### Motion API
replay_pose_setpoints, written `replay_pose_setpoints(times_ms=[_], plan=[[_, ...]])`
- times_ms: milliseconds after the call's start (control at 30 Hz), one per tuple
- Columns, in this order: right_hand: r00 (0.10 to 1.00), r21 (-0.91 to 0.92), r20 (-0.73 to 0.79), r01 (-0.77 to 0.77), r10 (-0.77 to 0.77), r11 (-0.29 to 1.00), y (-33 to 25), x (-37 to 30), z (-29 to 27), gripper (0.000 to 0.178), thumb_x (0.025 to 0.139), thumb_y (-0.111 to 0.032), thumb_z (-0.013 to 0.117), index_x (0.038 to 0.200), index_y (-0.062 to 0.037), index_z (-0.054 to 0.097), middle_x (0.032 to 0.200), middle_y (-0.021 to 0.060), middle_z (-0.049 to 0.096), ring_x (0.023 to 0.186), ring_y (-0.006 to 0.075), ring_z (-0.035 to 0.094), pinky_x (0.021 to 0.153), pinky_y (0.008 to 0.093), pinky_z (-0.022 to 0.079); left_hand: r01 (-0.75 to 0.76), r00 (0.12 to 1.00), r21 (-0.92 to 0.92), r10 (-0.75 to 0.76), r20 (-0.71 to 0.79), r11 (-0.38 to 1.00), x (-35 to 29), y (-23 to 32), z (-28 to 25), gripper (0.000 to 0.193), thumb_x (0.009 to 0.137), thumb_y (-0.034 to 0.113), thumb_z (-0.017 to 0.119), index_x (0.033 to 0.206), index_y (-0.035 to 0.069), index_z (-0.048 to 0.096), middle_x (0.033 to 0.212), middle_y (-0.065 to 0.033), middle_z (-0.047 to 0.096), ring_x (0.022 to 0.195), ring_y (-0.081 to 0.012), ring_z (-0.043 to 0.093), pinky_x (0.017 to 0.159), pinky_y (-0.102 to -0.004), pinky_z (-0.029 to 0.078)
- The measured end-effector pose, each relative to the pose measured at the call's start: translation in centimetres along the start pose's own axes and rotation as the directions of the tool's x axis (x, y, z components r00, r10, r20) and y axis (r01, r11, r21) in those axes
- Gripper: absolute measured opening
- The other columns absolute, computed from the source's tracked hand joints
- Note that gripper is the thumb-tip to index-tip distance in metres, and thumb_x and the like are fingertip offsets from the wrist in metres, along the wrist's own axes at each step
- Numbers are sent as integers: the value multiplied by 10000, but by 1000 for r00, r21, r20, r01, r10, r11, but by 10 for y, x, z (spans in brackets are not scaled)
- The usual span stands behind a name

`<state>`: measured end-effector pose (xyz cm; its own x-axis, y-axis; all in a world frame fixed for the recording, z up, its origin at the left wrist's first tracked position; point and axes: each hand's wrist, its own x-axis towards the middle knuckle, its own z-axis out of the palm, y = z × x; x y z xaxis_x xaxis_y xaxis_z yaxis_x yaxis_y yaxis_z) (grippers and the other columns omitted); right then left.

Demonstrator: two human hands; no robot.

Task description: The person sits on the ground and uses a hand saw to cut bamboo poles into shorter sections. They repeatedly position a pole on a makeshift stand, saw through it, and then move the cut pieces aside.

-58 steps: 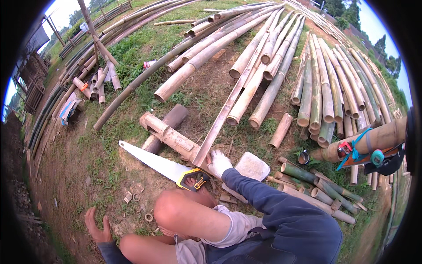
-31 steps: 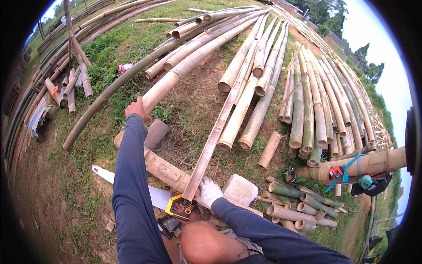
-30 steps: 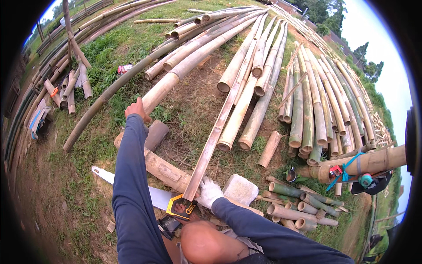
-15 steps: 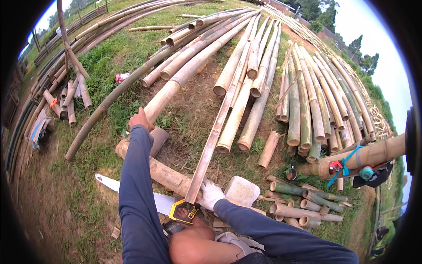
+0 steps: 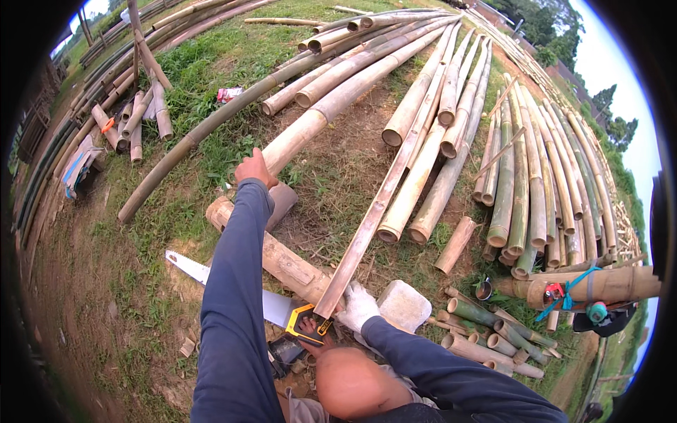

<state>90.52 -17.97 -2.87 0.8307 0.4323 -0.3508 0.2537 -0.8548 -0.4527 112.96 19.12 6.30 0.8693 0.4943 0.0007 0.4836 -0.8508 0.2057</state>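
Note:
My bare left hand [image 5: 255, 169] is closed on the near end of a thick bamboo pole [image 5: 310, 125], its fingers partly hidden behind the wrist. My right hand [image 5: 358, 307], in a white glove, is closed at the near end of a long split bamboo strip [image 5: 374, 224]; the strip hides some fingers. The strip runs away from me beside the poles and crosses a short bamboo log [image 5: 293, 266] on the ground. A hand saw [image 5: 278, 307] with a yellow and black handle lies by my foot, its blade partly behind my left forearm.
Long bamboo poles [image 5: 471, 134] fan out ahead, with more [image 5: 536, 176] at right. Short cut pieces [image 5: 486, 331] lie near a pale block [image 5: 404, 305]. A thick bamboo post [image 5: 599, 285] holds blue ties and a tape measure. A curved pole [image 5: 169, 158] lies left.
The view has shifted, so the scene sits farther right in the picture. Both hands keep their places on the pole and the strip.

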Motion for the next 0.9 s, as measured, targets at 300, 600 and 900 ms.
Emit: replay_pose_setpoints(times_ms=[300,600,900], plan=[[1000,-10,-10,9,-9,1000,-8,1,-7,758,859,-376,761,1475,-3,526,1430,292,549,1296,492,570,1101,546,494,6,996,-42,-3,85,999,6,-3,-6,870,652,381,1001,1323,99,524,1275,-209,688,1145,-395,726,978,-482,606],[999,110,-38,10,-6,994,-4,3,6,837,858,-386,779,1546,-43,450,1441,300,551,1308,491,576,1101,520,505,-6,996,-86,13,86,996,12,-12,2,911,639,411,987,1356,106,517,1274,-182,682,1131,-386,729,973,-487,597],[998,120,-70,6,2,993,2,5,12,887,788,-400,849,1517,-55,480,1421,289,563,1298,480,588,1106,510,508,-1,996,-118,12,92,993,11,-13,-1,863,674,328,976,1384,106,539,1294,-169,667,1140,-363,737,969,-467,620]])
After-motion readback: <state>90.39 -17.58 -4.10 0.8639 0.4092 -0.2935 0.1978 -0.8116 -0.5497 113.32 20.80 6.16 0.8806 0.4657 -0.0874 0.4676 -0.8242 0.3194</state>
